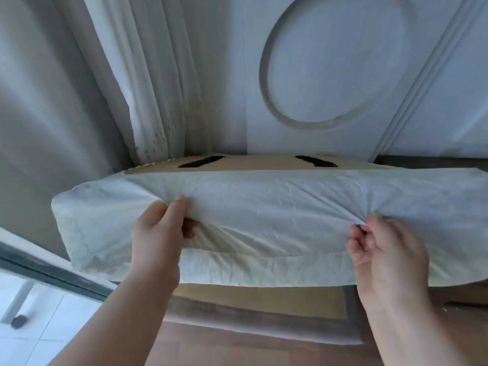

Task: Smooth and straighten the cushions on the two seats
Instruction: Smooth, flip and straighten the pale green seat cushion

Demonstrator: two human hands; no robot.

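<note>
We hold the white cushion (pixel 264 215) up by its near face, long side running across in front of us. Our left hand (pixel 158 231) pinches a fold of its cover near the left end; our right hand (pixel 383 249) is clamped on a gathered bunch of cover toward the right. The 2 hands are well apart. Beyond them lies the tan seat (pixel 264 163) with 2 black strips (pixel 200 161).

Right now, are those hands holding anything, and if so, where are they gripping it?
Both hold the white cushion by its cover fabric along the near front face: the left hand pinches a bunch toward the left end, the right hand another toward the right.
</note>
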